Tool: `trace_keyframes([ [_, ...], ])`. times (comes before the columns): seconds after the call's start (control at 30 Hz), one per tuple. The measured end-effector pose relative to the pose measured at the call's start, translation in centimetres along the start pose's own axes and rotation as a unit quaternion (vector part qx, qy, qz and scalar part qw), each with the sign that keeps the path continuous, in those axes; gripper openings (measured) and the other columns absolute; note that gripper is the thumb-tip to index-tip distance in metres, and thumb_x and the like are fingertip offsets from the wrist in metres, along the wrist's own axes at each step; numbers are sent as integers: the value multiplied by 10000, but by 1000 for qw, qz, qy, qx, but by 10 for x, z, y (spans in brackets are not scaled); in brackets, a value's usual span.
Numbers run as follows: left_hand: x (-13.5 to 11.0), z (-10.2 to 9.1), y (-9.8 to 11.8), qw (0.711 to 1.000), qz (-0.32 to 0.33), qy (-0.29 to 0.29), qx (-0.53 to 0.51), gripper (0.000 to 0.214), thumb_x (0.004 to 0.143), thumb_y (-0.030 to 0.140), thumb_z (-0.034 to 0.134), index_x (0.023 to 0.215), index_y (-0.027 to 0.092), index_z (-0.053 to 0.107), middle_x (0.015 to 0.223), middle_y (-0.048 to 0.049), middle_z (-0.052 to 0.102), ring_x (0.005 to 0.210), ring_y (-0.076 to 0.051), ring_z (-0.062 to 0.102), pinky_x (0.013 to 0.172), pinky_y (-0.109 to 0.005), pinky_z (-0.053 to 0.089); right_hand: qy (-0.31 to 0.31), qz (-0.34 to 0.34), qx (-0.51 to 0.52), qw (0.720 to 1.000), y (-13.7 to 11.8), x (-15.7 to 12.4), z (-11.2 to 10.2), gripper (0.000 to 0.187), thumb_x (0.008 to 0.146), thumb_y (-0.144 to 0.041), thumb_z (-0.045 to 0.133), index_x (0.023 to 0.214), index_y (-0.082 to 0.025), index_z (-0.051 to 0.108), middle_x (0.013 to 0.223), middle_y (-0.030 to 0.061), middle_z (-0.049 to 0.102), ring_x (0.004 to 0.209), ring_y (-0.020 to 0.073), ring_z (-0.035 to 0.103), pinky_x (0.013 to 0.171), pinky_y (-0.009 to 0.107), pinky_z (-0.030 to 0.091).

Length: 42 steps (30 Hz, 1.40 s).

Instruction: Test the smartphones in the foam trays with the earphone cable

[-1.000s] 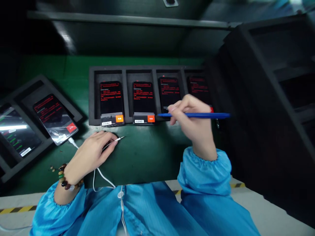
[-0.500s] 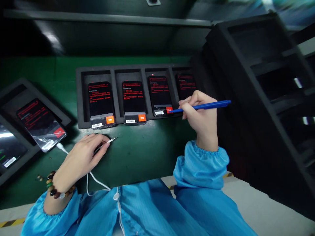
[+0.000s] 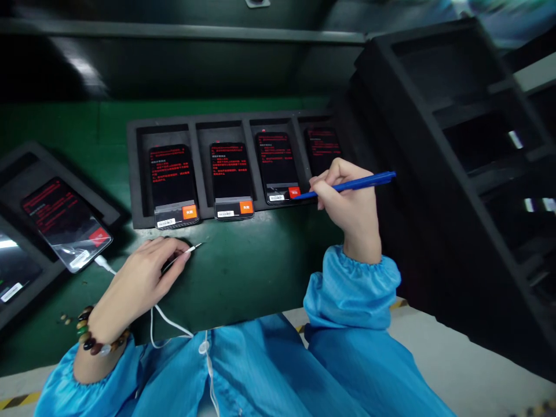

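My left hand (image 3: 145, 272) rests on the green table and pinches a white audio plug (image 3: 194, 248), its metal tip pointing right. The plug's white cable (image 3: 171, 321) hangs toward my lap. In my right hand (image 3: 347, 200) is a blue pen (image 3: 362, 182), its tip at the red box on the third smartphone (image 3: 278, 165). To the left lie a second smartphone (image 3: 231, 179) and a first smartphone (image 3: 174, 184), both showing red text and an orange box. My right hand partly covers the rightmost smartphone (image 3: 322, 149). All sit in a black foam tray (image 3: 134, 168).
At left, another foam tray (image 3: 102, 202) bears a tilted smartphone (image 3: 67, 223) with a white connector (image 3: 103, 263) at its lower edge, and a further phone (image 3: 17, 266). On the right stands a tall stack of black trays (image 3: 417, 202). A metal rail (image 3: 182, 30) crosses the back.
The whole view has shifted slightly, so things appear a little further left. Both hands keep their grips, and the pen tip stays by the third phone's red box.
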State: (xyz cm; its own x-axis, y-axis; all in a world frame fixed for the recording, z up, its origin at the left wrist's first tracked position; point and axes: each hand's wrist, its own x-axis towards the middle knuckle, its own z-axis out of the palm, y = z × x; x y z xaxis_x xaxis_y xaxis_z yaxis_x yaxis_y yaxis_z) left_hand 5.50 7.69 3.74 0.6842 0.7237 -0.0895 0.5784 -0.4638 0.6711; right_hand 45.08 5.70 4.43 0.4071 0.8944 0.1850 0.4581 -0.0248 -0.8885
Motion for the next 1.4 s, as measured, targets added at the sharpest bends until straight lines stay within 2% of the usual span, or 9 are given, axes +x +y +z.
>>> trace_keyframes([
  [0.1, 0, 0, -1, 1000, 1, 1, 0, 292, 1176, 461, 514, 1097, 249, 698, 1062, -23, 792, 940, -241, 741, 902, -383, 513, 16, 2, 0, 1000, 1, 1, -9, 449, 901, -335, 852, 674, -287, 468, 549, -47, 548, 533, 182, 558, 606, 373, 499],
  [0.23, 0, 1, -2, 1000, 1, 0, 1, 282, 1174, 459, 519, 1107, 255, 701, 1076, -22, 795, 958, -243, 744, 917, -384, 517, 165, 1, -12, 986, 0, 0, -24, 398, 989, -400, 819, 754, -304, 513, 597, -32, 571, 557, 193, 578, 620, 381, 461],
  [0.3, 0, 2, -2, 1000, -1, 0, 1, 289, 1170, 470, 521, 1104, 257, 705, 1075, -28, 798, 964, -252, 748, 920, -390, 524, 220, 5, -42, 975, 1, -2, -30, 409, 990, -406, 829, 770, -313, 497, 610, -29, 564, 578, 208, 600, 623, 390, 440],
  [0.5, 0, 1, -3, 1000, 5, 7, 1, 298, 1158, 488, 538, 1096, 256, 714, 1055, -28, 804, 936, -258, 757, 891, -392, 536, 275, -13, -151, 949, 11, -8, -34, 440, 976, -287, 783, 706, -307, 436, 653, -47, 460, 568, 187, 489, 609, 380, 363],
  [0.67, 0, 1, -6, 1000, 20, 12, 2, 287, 1157, 487, 548, 1092, 259, 711, 1040, -26, 805, 918, -251, 759, 871, -381, 535, 287, -32, -174, 942, 15, -11, -36, 452, 945, -182, 716, 667, -316, 385, 654, -41, 419, 610, 191, 440, 645, 380, 377],
  [0.93, 1, 3, -6, 1000, 19, 12, 8, 314, 1163, 503, 527, 1095, 258, 713, 1049, -33, 807, 920, -253, 757, 878, -387, 539, 266, -6, -197, 944, 17, -13, -33, 438, 932, -253, 709, 668, -305, 362, 650, -46, 416, 616, 182, 454, 650, 368, 446],
  [1.03, 1, 2, -5, 1000, 22, 16, 5, 314, 1163, 502, 528, 1088, 258, 711, 1040, -25, 803, 910, -245, 755, 872, -382, 536, 264, -7, -201, 943, 20, -12, -33, 431, 939, -275, 708, 675, -305, 368, 635, -54, 412, 594, 175, 453, 623, 363, 426],
  [1.2, 1, 0, -4, 1000, 22, 16, 3, 313, 1162, 499, 531, 1077, 256, 711, 1020, -24, 804, 898, -246, 757, 856, -380, 534, 257, -9, -180, 949, 23, -14, -34, 419, 920, -199, 694, 685, -299, 363, 636, -67, 390, 573, 165, 437, 600, 353, 353],
  [1.4, 2, 0, -4, 1000, 19, 12, -2, 301, 1160, 491, 540, 1077, 257, 710, 1020, -17, 799, 889, -238, 751, 845, -373, 527, 257, -12, -182, 949, 22, -12, -35, 432, 936, -203, 697, 689, -301, 356, 647, -67, 394, 582, 173, 444, 622, 356, 380],
])
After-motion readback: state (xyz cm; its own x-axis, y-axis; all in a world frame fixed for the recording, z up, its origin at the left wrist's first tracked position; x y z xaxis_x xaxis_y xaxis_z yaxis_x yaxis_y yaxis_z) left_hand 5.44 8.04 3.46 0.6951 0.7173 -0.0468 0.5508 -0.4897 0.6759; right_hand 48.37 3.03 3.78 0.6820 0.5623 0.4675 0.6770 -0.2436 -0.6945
